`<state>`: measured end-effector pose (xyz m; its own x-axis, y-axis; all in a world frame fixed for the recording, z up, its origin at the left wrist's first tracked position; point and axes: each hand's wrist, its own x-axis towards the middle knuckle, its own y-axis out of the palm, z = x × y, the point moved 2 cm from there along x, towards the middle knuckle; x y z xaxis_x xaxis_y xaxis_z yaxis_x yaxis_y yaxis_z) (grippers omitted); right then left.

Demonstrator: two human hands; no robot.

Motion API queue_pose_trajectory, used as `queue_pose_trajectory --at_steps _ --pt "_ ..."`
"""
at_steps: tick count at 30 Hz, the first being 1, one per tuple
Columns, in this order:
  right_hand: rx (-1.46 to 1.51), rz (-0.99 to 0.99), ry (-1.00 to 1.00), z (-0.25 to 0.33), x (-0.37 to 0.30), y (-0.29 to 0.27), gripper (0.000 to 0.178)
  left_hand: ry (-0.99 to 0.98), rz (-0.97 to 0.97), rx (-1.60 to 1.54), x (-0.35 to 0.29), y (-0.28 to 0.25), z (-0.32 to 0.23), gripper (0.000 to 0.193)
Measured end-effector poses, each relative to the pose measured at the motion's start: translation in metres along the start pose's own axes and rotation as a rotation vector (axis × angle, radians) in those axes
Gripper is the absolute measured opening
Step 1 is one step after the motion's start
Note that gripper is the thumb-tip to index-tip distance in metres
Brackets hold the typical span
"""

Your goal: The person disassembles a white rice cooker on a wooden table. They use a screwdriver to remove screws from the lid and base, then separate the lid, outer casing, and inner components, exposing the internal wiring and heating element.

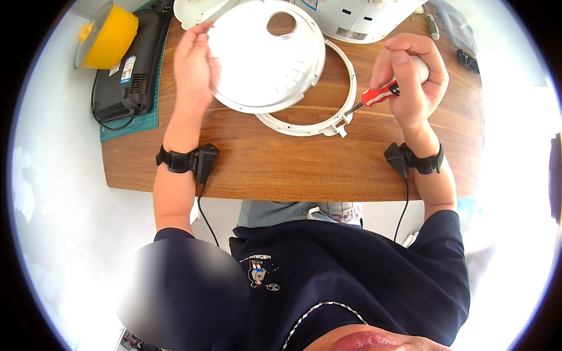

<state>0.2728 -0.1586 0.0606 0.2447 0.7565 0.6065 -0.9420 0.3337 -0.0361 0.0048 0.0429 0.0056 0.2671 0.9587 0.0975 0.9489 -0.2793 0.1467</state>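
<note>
My left hand (196, 64) grips the left edge of a round white plastic cover (263, 67), fingers behind it and the cover tilted above the table. Near the cover's far edge is a round hole. A white plastic ring (298, 129) lies on the wooden table, partly hidden under the cover, with a small latch-like tab (341, 126) at its near right. In my right hand (418, 76) is a screwdriver (377, 95) with a red, white and black handle, its shaft slanting down toward the tab. Whether the tip touches the ring, I cannot tell.
A black appliance (126, 82) and a yellow pot (111, 38) stand at the left by a green cutting mat (153, 117). Beyond the cover is a white appliance housing (357, 23). Another tool with a grey-green handle (432, 27) and a black item (468, 61) lie far right.
</note>
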Motion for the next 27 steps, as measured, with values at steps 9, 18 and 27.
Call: queue_pose_trajectory --at_steps 9,18,27 --pt "0.397 0.046 0.01 0.012 0.016 -0.021 0.025 -0.112 0.141 0.131 -0.024 0.03 0.02 0.028" --pt "-0.396 0.117 0.301 0.03 0.02 0.005 0.021 0.061 0.302 0.416 -0.028 0.04 0.025 0.032" --pt "-0.784 0.672 0.197 -0.012 0.01 -0.012 0.013 0.469 0.362 0.762 -0.025 0.036 0.031 0.036"
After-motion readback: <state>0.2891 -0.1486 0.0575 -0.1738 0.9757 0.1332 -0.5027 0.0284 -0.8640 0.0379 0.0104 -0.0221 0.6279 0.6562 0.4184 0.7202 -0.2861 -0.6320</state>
